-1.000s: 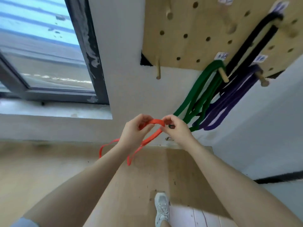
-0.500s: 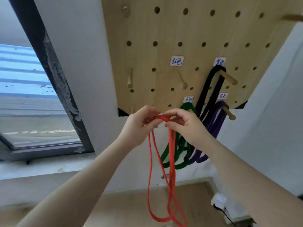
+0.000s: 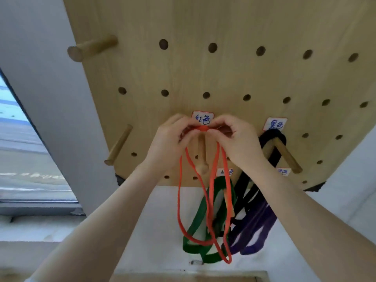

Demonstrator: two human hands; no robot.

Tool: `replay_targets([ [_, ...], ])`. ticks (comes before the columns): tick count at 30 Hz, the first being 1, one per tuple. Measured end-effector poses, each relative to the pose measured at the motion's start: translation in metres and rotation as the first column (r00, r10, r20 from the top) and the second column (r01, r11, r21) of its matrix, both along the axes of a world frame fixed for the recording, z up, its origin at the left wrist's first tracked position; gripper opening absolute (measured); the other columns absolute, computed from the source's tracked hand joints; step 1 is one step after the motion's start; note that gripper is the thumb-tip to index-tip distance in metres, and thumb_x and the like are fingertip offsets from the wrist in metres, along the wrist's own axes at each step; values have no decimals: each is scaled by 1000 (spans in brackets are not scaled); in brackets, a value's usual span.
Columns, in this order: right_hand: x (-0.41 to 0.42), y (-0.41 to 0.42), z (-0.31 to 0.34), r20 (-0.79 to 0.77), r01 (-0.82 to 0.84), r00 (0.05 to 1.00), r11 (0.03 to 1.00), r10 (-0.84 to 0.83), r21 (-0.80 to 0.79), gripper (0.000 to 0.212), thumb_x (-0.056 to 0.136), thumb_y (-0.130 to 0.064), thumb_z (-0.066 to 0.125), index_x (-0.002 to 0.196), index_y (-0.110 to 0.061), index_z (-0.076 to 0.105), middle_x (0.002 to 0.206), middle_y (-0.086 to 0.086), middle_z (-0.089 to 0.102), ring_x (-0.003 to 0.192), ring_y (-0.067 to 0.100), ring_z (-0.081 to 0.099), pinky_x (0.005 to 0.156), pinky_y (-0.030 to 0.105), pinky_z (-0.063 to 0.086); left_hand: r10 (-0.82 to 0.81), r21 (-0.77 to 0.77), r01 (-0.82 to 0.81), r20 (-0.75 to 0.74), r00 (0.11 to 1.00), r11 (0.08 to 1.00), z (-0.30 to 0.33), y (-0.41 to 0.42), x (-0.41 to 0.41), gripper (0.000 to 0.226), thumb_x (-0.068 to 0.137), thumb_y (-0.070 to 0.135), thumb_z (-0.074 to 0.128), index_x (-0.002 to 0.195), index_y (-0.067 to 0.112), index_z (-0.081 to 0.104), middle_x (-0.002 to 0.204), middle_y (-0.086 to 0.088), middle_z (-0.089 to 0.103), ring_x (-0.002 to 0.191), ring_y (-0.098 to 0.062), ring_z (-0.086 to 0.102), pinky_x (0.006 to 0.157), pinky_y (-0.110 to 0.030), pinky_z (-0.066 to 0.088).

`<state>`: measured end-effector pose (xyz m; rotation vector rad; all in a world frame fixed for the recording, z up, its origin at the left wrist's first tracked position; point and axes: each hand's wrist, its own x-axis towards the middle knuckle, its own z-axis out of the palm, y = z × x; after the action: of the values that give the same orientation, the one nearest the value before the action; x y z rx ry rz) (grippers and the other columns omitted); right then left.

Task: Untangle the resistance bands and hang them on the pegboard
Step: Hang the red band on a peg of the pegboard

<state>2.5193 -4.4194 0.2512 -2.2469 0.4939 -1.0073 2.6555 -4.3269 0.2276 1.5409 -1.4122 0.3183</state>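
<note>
Head view: left hand (image 3: 169,143) and right hand (image 3: 237,140) pinch the red resistance band (image 3: 184,202) above a wooden peg (image 3: 201,157) on the pegboard (image 3: 223,68).

A: What is the pegboard (image 3: 234,74) made of?
B: Pale wood with a smooth, matt face and faint grain. The pegs (image 3: 119,144) are round wooden dowels, also matt.

A: And the bands?
B: The orange band (image 3: 180,204) looks like thin, smooth rubber with a dull sheen. The green band (image 3: 195,226), purple band (image 3: 262,226) and black band (image 3: 272,137) are wider, flat and matt.

A: Anything else?
B: Small white paper labels (image 3: 202,117) with handwriting, a matt white painted wall (image 3: 162,231), and a dark window frame (image 3: 38,204) that seems metal.
</note>
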Motion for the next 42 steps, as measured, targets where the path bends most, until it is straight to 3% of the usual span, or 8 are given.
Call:
replay_targets([
  [6,19,-22,-37,129,103,990,916,-57,-387,17,89,-17,53,95,-9,67,99,6,65,86,19,63,68,41,53,427,-126,-408,254,868,904,-30,-20,-2,17,87,29,57,99,21,67,112,-5,55,100,-19,42,81,-26,23],
  [10,17,-18,-48,177,128,982,912,-62,-389,19,90,-15,55,105,-10,66,108,7,59,88,18,61,69,40,55,321,50,-332,155,934,942,-34,-17,-3,27,90,30,48,112,20,60,108,-3,56,84,-14,48,67,-28,40],
  [14,-1,-15,-67,-86,123,989,992,-121,30,24,86,-23,65,108,-20,58,92,-10,63,83,7,62,76,33,55,294,254,-250,-153,943,934,-65,3,-16,34,93,24,51,127,18,47,109,11,47,83,-6,49,67,-22,38],
  [19,-1,-16,-78,-352,80,936,987,-27,137,10,87,-31,62,79,-27,57,70,-15,57,68,5,56,59,11,42,340,268,-260,-319,885,928,-80,5,-17,19,88,20,59,106,16,57,93,12,50,79,-9,52,66,-13,40],
  [25,4,-2,-73,-476,232,730,832,-491,-503,43,96,-50,33,88,-12,53,80,3,56,75,27,60,55,29,34,409,318,-335,-202,890,887,-75,-3,-22,18,86,26,52,96,12,56,87,4,51,73,-16,48,63,-31,41],
  [32,5,-7,-68,-594,176,714,917,-369,-358,50,101,-41,23,81,-9,54,87,11,64,76,30,60,58,32,38,428,432,-345,-109,897,833,-71,-4,-26,17,93,28,42,91,14,52,78,1,51,70,-21,48,54,-29,32],
  [36,-8,-12,-55,-430,249,841,940,-329,-232,52,93,-57,37,73,-11,53,66,3,57,63,24,56,52,31,41,405,397,-332,-115,907,856,-56,14,-29,19,93,33,48,103,17,46,88,0,57,72,-19,54,54,-29,38],
  [42,4,4,-23,-207,179,948,943,-241,-279,18,98,-31,42,106,-17,50,89,3,67,76,23,62,59,34,46,142,493,-176,106,984,852,-24,27,-38,63,92,21,43,146,35,15,132,-5,46,101,-27,56,77,-42,51],
])
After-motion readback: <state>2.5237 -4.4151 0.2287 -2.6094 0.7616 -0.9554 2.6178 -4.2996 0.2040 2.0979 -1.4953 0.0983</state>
